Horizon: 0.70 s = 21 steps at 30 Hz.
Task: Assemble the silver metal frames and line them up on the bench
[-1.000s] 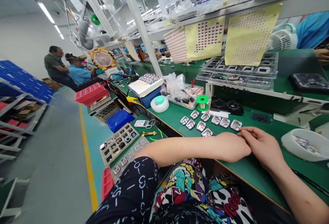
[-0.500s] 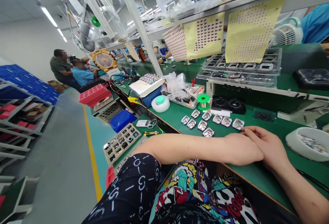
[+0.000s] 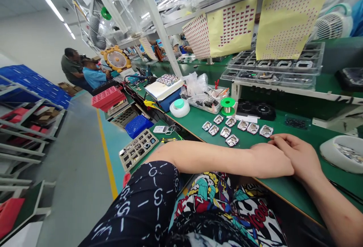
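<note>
My left hand (image 3: 268, 161) reaches across from the left, just above the front of the green bench. Its fingers are hidden behind my right hand. Closed and pressed up against it, my right hand (image 3: 302, 155) has its fingers bent together; anything between them is out of sight. Just beyond the fingertips lies a small silver watch-case-like frame (image 3: 266, 131). Several similar metal frames, among them one nearest the bench edge (image 3: 231, 140), lie in loose rows to the left.
A white bowl of small parts (image 3: 342, 152) stands at the right. Behind the frames are a green solder spool (image 3: 227, 106), a clear tray of parts (image 3: 204, 104) and a black fixture (image 3: 256, 109). A beige compartment tray (image 3: 138, 149) sits at the left. Yellow sheets (image 3: 293, 18) hang from the shelf.
The view has shifted slightly, so the bench things appear a little further right and the shelf sheets higher. Both hands stay together in nearly the same pose.
</note>
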{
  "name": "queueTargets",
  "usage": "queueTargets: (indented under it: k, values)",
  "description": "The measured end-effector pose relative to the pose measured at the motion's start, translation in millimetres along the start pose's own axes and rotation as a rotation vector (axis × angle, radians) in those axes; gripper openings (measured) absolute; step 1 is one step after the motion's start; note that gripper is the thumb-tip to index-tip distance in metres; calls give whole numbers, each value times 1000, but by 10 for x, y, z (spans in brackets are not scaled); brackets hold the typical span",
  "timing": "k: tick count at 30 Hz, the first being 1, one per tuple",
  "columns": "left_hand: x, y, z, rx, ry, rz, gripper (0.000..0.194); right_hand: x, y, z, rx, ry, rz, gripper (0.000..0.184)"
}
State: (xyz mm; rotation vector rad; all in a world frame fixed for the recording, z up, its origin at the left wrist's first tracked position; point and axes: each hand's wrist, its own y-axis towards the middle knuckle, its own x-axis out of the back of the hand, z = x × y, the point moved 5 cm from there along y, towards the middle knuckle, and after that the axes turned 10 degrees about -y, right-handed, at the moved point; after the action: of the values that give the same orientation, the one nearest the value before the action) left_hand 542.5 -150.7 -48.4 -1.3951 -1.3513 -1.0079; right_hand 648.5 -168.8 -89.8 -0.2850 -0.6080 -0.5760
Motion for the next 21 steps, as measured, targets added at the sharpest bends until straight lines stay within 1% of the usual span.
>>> queueTargets:
  k: [2,4,6,7,8,9,11,13,15,18,21]
  values:
    - [72,-52,-16,4,-1,6,22,-12,15,0,19,-8,-7,38]
    - [153,-156,-42,-11,19,-4,23,-19,-11,34,63,18,-30,38]
    - [237,-293,-17,-3,16,-51,25,-20,-68,95,114,87,-60,35]
    - [282,-361,38,30,-17,-99,27,-23,-93,124,125,134,-67,32]
    - [331,-422,113,62,-90,-176,28,-39,-109,149,120,219,-39,30]
    - [375,-478,211,103,-206,-270,27,-69,-118,172,103,319,21,30]
    - [410,-575,441,227,-498,-469,24,-104,-131,230,92,390,101,31]
    - [355,-655,617,357,-792,-617,19,-136,-161,288,91,433,186,36]
    - [257,-704,683,437,-1020,-691,19,-162,-210,337,97,478,269,41]
    - [135,-712,670,484,-1206,-713,27,-176,-260,366,102,538,341,43]
    - [79,-689,650,488,-1299,-729,37,-178,-254,353,95,581,353,40]
